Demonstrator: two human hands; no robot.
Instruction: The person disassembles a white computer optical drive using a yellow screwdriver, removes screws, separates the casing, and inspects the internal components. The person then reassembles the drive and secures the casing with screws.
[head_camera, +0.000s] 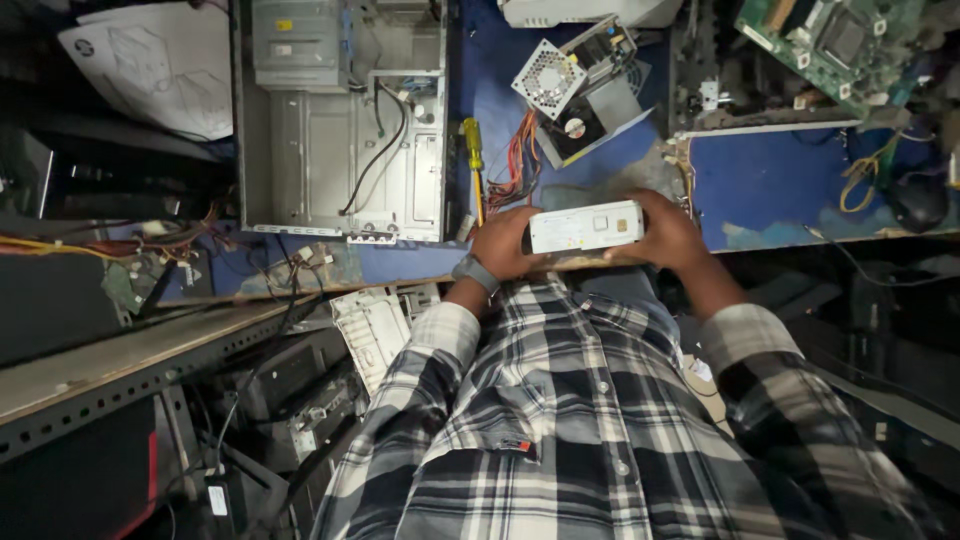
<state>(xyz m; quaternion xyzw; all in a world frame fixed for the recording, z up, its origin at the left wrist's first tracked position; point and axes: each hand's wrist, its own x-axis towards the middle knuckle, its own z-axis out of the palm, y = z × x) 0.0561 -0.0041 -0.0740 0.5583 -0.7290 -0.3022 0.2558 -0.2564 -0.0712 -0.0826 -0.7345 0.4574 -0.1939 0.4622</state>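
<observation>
The pale flat rectangular metal box (586, 227) hides the fingers of both hands behind its ends. At twelve o'clock, the open grey steel computer case (345, 120) is cut by the top edge; at one o'clock, so is the green circuit board (830, 45).

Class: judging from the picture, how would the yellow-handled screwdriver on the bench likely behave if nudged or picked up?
The screwdriver looks rigid, so it probably will not flex. Its rounded handle suggests it may roll sideways on the flat blue bench. It seems slim, so likely light to lift.
</observation>
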